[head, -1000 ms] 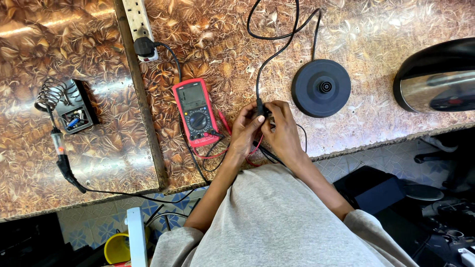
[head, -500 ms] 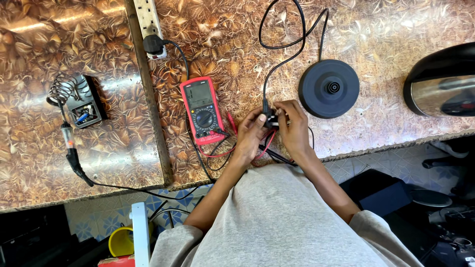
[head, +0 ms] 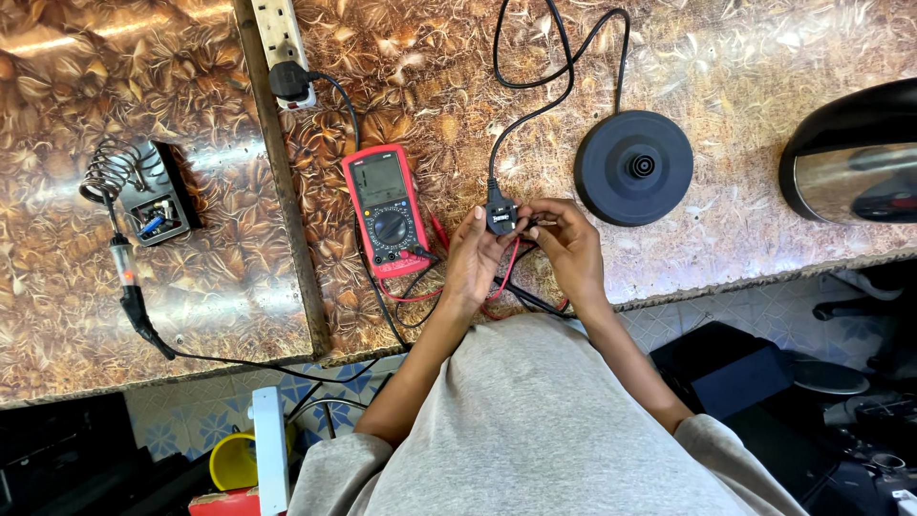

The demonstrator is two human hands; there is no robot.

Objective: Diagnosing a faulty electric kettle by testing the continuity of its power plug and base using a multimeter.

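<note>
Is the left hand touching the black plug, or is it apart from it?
Touching. In the head view the left hand has its fingertips against the side of the plug, with no gap; the right hand closes in from the other side.

Left hand and right hand raised together, fingers pinched.

Single head-worn view, looking steeply down from close above onto brown leaf-patterned worktop edge and wearer's grey-shirted torso.
</note>
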